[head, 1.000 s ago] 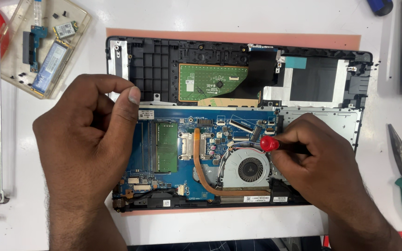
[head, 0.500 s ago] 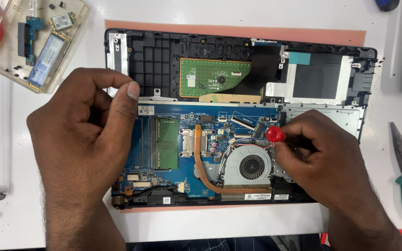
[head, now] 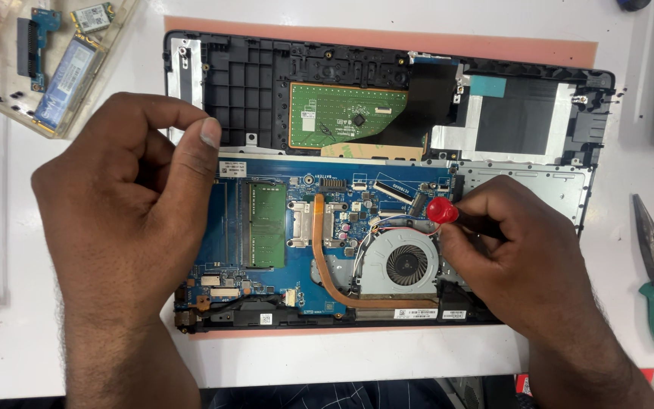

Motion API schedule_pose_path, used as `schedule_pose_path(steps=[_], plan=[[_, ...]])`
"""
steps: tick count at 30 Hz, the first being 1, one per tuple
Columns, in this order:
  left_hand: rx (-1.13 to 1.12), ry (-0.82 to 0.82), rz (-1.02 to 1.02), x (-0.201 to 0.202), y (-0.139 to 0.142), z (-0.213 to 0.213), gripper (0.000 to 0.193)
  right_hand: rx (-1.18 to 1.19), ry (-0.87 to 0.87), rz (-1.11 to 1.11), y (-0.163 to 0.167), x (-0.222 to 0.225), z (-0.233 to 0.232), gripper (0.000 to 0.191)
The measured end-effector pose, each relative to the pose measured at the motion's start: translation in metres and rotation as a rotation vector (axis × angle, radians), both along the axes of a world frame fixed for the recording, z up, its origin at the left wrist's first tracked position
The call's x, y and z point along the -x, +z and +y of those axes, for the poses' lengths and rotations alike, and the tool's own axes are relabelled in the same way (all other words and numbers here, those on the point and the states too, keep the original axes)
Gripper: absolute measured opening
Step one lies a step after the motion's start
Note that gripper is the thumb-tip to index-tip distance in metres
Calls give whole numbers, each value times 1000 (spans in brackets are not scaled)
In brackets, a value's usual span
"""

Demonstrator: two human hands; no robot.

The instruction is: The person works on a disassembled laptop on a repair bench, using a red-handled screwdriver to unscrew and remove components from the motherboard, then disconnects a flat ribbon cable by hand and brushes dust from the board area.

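Hands [head: 126, 220] [head: 524, 257] flank the opened laptop [head: 387, 182], right one gripping a red-capped screwdriver [head: 442, 210].

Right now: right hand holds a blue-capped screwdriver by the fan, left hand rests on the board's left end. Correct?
Not quite: the head view shows the screwdriver has a red cap, not blue. The right hand does hold it by the fan, and the left hand rests on the board's left end.

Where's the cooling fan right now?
Head view: the cooling fan sits in the lower middle of the opened laptop, right of the curved copper pipe, just left of the right hand holding a red-tipped tool.
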State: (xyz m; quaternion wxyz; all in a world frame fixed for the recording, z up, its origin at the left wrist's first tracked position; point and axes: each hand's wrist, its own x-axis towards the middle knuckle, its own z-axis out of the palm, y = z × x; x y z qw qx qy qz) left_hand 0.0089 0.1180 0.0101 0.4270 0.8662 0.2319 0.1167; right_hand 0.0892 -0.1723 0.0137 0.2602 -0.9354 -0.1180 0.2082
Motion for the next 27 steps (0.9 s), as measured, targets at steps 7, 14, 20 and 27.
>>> schedule_pose_path(steps=[7,14,20,27], plan=[[14,16,7,-1,-2,2,12,22,7,1,3,-1,2,14],[-26,-10,-4,2,-4,5,12,84,-9,-20,7,1,3,16],[-54,28,74,0,-3,4,14,35,-34,-17,7,2,3,16],[-101,61,154,-2,-5,4,22,38,-11,134,8,-3,-15,17]])
